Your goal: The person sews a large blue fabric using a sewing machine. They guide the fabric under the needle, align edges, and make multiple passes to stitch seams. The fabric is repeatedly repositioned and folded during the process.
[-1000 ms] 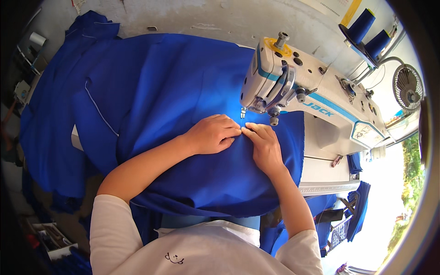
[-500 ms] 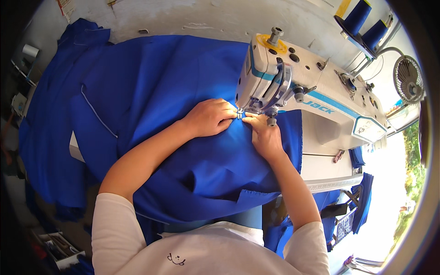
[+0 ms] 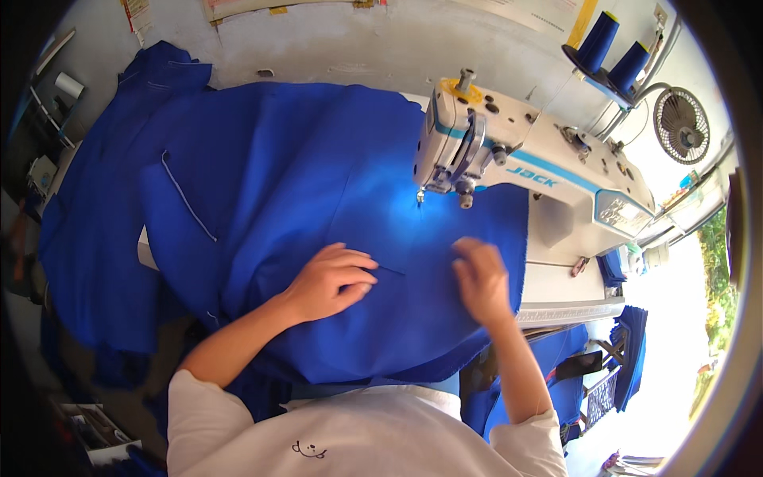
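Note:
A large sheet of blue fabric spreads over the sewing table and hangs toward my lap. My left hand rests on it with loosely bent fingers, thumb apart, holding nothing. By its fingertips a short dark seam line shows in the fabric. My right hand, a little blurred, hovers over or touches the fabric near its right edge, fingers apart and nothing in them. Beyond both hands stands a white sewing machine. Its presser foot sits at the lit patch of fabric, apart from my hands.
Two blue thread cones stand on a holder behind the machine, beside a small fan. Folded blue cloth hangs at the right. A box of tools is at the lower left. A wall closes off the back.
Both hands have left the presser foot and come back toward me, moving apart. The fabric by the needle now lies smoother, and a seam line shows. The view has shifted slightly.

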A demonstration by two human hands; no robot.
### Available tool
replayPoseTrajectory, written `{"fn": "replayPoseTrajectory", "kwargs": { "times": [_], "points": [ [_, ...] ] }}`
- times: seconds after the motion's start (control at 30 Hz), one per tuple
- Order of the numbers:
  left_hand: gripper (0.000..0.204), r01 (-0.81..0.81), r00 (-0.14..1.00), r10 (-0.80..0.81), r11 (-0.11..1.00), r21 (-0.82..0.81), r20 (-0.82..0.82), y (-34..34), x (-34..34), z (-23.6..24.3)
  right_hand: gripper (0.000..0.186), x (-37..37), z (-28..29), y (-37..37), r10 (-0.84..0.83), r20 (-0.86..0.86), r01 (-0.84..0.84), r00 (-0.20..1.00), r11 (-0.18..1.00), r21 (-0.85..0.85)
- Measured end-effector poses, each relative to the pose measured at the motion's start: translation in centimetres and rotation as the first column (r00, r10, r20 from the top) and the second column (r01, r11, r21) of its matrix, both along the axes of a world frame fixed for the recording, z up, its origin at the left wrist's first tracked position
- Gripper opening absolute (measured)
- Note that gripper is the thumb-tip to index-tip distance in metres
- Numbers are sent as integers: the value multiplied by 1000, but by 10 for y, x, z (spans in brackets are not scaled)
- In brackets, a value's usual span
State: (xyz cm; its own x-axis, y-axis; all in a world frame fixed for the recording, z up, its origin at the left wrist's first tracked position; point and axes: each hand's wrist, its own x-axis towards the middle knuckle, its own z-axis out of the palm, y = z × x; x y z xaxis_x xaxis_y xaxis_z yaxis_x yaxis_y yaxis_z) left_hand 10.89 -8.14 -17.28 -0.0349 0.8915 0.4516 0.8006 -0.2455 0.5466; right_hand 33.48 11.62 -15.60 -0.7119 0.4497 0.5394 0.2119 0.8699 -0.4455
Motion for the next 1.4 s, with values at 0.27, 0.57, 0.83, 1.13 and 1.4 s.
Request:
{"fn": "replayPoseTrajectory", "kwargs": {
  "times": [0.27,0.57,0.83,1.13,1.4],
  "points": [
    [33,-496,845,489,868,25,-214,-46,-51,-4,12,45,-14,-23,-81,247,26,966,975,219],
    [31,-351,890,397,910,219,-222,-44,-62,22,19,-2,9,47,-112,108,116,988,993,-29],
    [61,-607,785,616,737,-297,-74,-120,-129,-7,42,-10,-37,97,-314,265,292,912,949,120],
    [62,-825,563,572,350,-443,-597,-26,-196,46,40,59,1,-35,-438,491,314,753,895,316],
    [53,-646,734,532,737,-196,-422,-73,-49,33,30,-44,15,79,-143,226,114,963,984,137]
  ]
}}
